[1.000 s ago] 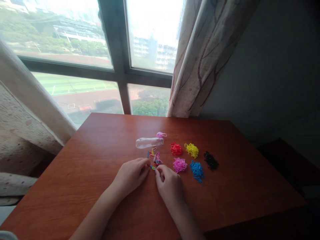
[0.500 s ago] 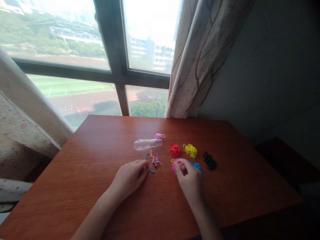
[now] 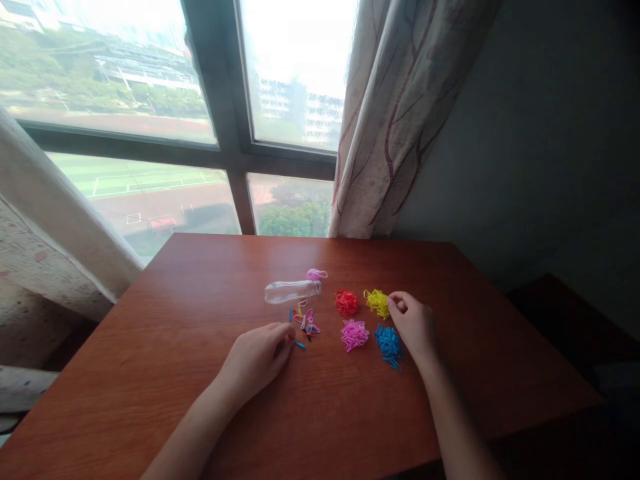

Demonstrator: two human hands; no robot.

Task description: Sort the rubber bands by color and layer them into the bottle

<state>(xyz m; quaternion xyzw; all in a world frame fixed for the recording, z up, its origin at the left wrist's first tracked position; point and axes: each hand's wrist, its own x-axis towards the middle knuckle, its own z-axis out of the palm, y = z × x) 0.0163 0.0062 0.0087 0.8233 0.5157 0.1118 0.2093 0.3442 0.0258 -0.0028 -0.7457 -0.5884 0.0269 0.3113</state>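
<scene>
My left hand [image 3: 263, 353] rests on the table with its fingers curled together, just left of a small mixed heap of coloured rubber bands [image 3: 306, 321]. One blue band [image 3: 299, 345] lies at its fingertips; whether anything is inside the fingers is hidden. My right hand [image 3: 413, 323] has thumb and fingers pinched at the right edge of a pile of yellow rubber bands [image 3: 377, 303]. What the pinch holds is too small to make out. Below the yellow pile sits a pile of blue rubber bands [image 3: 389, 343], with pink rubber bands [image 3: 355, 335] and red rubber bands [image 3: 347, 303] to its left.
Behind the mixed heap a clear plastic bottle-shaped container [image 3: 290, 291] lies on its side. A pink looped piece [image 3: 317, 274] is beyond its neck. The brown wooden table [image 3: 150, 373] meets a window and curtains [image 3: 395, 120] at the back.
My right hand has moved right and slightly away from me, from the pink pile, where it pinched a yellow rubber band, to the yellow pile. It now covers the black bands. My left hand stays put.
</scene>
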